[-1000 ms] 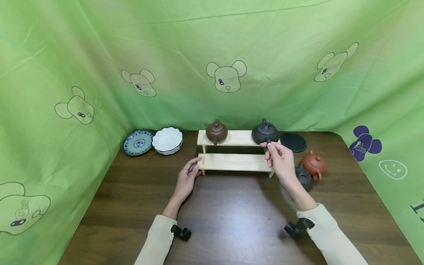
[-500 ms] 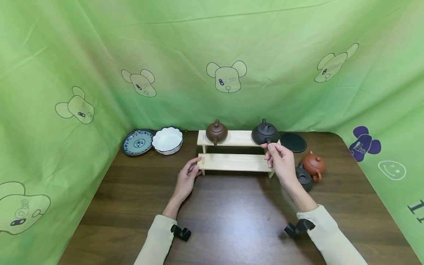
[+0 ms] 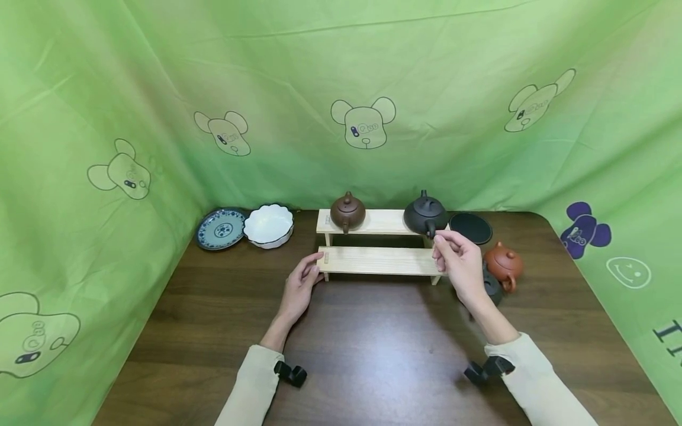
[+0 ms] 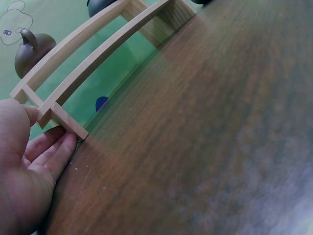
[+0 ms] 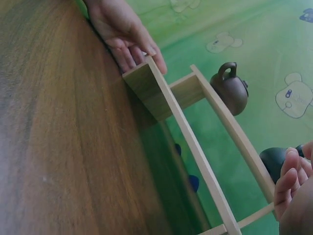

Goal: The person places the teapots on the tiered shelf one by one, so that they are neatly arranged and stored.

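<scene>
The black teapot [image 3: 425,214] and brown teapot [image 3: 347,212] look placed on the upper tier [image 3: 385,221], my left hand [image 3: 299,287] grips the front left corner of the rack [image 3: 379,260], whether my right hand [image 3: 462,266] pinches the black handle [image 3: 430,229] I can't tell, and the red teapot [image 3: 503,264] and grey teapot [image 3: 494,290] seem left toward the right edge of the desk [image 3: 373,343].

Free gap left of black teapot [image 3: 424,214]

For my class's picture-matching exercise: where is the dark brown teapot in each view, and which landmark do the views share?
Head: dark brown teapot, near the centre.
Left wrist: teapot, upper left.
Right wrist: teapot, above and right of centre.
Shared landmark: the wooden rack it stands on.
</scene>
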{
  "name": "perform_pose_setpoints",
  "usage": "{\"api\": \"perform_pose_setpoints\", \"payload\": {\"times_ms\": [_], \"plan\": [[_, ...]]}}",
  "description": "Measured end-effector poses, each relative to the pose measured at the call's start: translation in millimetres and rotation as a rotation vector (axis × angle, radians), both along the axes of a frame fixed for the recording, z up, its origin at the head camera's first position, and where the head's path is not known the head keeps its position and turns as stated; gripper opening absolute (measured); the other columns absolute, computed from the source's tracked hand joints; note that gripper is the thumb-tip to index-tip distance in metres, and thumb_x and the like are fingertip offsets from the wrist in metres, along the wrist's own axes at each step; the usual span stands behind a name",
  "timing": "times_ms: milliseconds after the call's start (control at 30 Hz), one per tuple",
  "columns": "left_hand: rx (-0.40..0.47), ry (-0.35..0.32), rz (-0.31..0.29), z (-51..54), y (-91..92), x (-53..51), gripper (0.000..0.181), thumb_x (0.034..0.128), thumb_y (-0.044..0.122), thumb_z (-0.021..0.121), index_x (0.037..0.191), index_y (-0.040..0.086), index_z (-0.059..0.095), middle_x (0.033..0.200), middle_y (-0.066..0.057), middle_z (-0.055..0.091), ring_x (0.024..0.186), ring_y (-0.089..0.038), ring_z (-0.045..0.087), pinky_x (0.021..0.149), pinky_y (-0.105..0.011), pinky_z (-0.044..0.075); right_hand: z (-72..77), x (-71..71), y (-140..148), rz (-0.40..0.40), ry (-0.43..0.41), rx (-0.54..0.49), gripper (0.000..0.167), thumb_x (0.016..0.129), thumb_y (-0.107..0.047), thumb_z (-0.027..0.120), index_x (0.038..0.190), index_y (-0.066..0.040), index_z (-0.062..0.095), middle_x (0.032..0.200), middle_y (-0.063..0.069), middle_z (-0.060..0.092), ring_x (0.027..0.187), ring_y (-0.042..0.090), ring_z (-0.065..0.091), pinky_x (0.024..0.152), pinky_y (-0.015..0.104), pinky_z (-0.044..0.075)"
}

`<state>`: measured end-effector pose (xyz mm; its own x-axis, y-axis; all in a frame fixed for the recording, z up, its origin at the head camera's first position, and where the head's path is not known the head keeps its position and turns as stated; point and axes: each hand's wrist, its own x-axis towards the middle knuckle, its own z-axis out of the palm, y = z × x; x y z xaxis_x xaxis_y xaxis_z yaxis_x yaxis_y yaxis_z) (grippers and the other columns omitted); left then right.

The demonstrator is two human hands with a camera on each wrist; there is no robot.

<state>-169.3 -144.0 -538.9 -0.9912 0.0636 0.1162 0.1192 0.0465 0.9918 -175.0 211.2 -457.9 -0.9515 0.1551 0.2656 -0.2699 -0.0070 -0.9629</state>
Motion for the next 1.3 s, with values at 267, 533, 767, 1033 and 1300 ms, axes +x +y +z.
{"api": "perform_pose_setpoints", "payload": {"times_ms": [267,533,767,1033,1300], "plan": [[0.024,-0.006,-0.003,0.9,0.7,0.9,0.038,0.1180,0.003,0.049,0.155,0.001,0.059,0.152,-0.028,0.063,0.139,-0.037,0.063,0.115,-0.039,0.060,0.3,12.9,8.8,-0.028,0.018,0.034,0.028,0.112,-0.008,0.066,0.121,0.018,0.070,0.069,-0.003,0.065,0.052,0.004,0.054,0.043,0.014,0.043],[0.008,-0.001,-0.001,1.3,0.9,1.5,0.039,0.1177,0.003,0.049,0.155,0.000,0.059,0.151,-0.029,0.063,0.138,-0.037,0.064,0.114,-0.040,0.060,1.2,27.2,14.5,-0.035,0.030,-0.002,0.019,0.111,-0.001,0.065,0.115,0.015,0.073,0.068,0.000,0.064,0.048,0.006,0.053,0.042,0.015,0.043],[0.028,0.003,-0.001,2.1,1.2,0.8,0.038,0.1175,0.001,0.049,0.155,-0.001,0.059,0.152,-0.029,0.063,0.137,-0.037,0.064,0.114,-0.040,0.060,1.2,41.9,19.5,-0.042,0.004,0.018,0.023,0.112,-0.002,0.063,0.118,0.018,0.070,0.068,-0.001,0.064,0.049,0.004,0.053,0.042,0.014,0.044],[0.021,0.001,0.008,3.2,1.6,1.5,0.038,0.1173,0.002,0.050,0.154,-0.001,0.060,0.149,-0.030,0.064,0.136,-0.035,0.065,0.113,-0.040,0.061,0.0,56.1,27.2,-0.072,-0.004,0.023,0.020,0.111,0.000,0.064,0.118,0.016,0.072,0.067,-0.001,0.064,0.049,0.005,0.053,0.041,0.014,0.044],[0.026,0.011,0.003,0.4,1.0,0.6,0.038,0.1173,0.001,0.049,0.154,-0.001,0.059,0.150,-0.031,0.064,0.136,-0.038,0.065,0.114,-0.041,0.060,-5.5,68.9,34.8,-0.077,-0.002,-0.001,0.017,0.111,0.001,0.063,0.115,0.014,0.074,0.066,0.002,0.063,0.047,0.007,0.052,0.040,0.015,0.043]]}}
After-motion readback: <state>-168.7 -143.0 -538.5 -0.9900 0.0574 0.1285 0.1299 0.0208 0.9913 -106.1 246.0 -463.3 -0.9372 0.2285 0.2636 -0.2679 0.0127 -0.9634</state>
